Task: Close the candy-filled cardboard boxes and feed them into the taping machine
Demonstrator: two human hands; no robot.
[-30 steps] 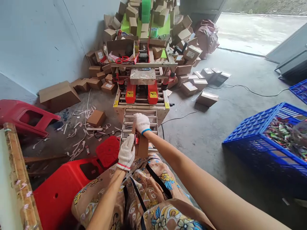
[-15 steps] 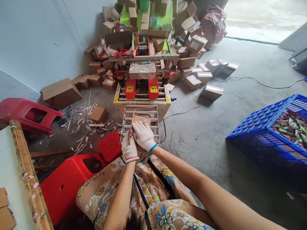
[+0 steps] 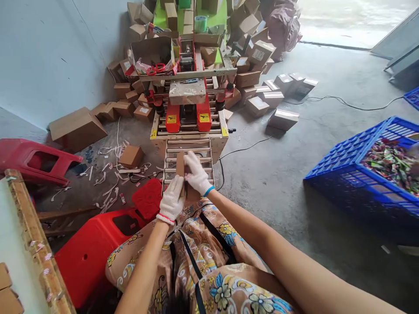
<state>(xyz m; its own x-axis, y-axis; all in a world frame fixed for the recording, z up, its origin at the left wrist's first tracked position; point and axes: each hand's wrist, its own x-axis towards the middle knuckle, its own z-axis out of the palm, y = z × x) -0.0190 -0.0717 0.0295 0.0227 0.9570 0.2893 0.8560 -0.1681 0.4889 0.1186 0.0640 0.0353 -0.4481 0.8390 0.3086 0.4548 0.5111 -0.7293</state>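
A small brown cardboard box (image 3: 180, 163) is on the near end of the roller conveyor (image 3: 188, 143), close to my lap, with a flap standing up. My left hand (image 3: 172, 198), in a white knit glove with a red cuff edge, grips its left side. On the right side, my right hand (image 3: 197, 175), gloved with a blue cuff edge, has its fingers bent against the cardboard. The gloves hide much of the box, and its inside is out of sight.
Ahead stands a red carton-sealing machine (image 3: 188, 111), with many boxes heaped beyond it. A blue crate (image 3: 347, 152) of small wrapped packets is at right. Red plastic stools (image 3: 88, 257) and a wood-edged table (image 3: 36, 235) are at left. A cable (image 3: 248, 147) crosses the floor.
My left hand has shifted down and left along the box. My right hand has lifted off the flat top to its right side. A narrow flap now shows upright, and the camera view has shifted slightly.
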